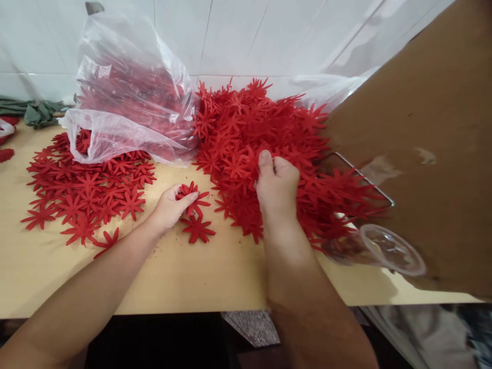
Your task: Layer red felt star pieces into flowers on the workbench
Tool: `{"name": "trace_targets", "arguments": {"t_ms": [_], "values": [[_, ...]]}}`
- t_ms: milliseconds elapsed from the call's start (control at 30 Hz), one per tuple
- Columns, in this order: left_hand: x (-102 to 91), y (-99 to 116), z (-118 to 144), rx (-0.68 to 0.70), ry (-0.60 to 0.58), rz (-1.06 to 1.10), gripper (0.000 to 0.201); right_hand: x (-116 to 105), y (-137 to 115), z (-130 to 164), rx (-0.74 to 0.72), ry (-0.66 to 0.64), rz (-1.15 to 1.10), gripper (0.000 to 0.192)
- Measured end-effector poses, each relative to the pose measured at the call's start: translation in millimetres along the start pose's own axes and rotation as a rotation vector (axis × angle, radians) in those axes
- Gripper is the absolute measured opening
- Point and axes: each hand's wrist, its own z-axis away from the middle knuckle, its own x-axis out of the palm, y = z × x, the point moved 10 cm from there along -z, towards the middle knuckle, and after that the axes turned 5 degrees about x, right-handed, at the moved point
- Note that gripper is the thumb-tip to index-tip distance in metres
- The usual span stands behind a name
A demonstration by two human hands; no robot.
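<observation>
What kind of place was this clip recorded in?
Probably a small craft or piecework workshop. A wooden table against a white tiled wall carries a big heap of red flower cut-outs, more spilling from a clear plastic bag. The left hand and right hand sort them.

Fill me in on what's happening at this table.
A person is working bare-handed through red star-shaped felt cutouts on a wooden table. The left hand grips a small stack of cutouts near a loose one lying flat. The right hand is dug into the big heap against the tiled wall. A flatter spread of cutouts lies to the left, beneath a clear plastic bag holding more. A clear plastic cup lies tipped at the right by a cardboard sheet.
</observation>
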Motion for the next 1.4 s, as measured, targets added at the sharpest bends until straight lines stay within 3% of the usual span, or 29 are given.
{"name": "trace_targets", "arguments": {"t_ms": [133,233,333,400,667,967,1200,1400], "values": [[0.7,1,1,0.012,-0.012,-0.019,0.018,18,-3,9,0.013,-0.116,-0.135,0.043],[2.2,4,3,0.026,-0.02,0.028,0.023,44,-11,24,0.01,-0.294,-0.214,0.039],[4.5,9,2,0.072,-0.036,0.123,0.037,71,-19,46,-0.028,-0.48,-0.183,0.037],[3.8,10,1,0.095,-0.033,0.163,0.035,85,-22,60,-0.049,-0.574,-0.149,0.034],[-7.3,3,-3,0.048,0.042,0.306,0.018,101,-30,78,-0.044,-0.783,-0.259,0.042],[-11.6,-3,0,-0.038,0.137,0.427,0.016,99,-28,74,0.044,-0.805,-0.343,0.045],[-38.8,1,-1,-0.068,0.341,0.422,0.013,88,-19,59,0.083,-0.713,-0.34,0.046],[-37.0,2,-3,-0.072,0.295,0.402,0.014,84,-22,57,0.047,-0.654,-0.335,0.038]]}}
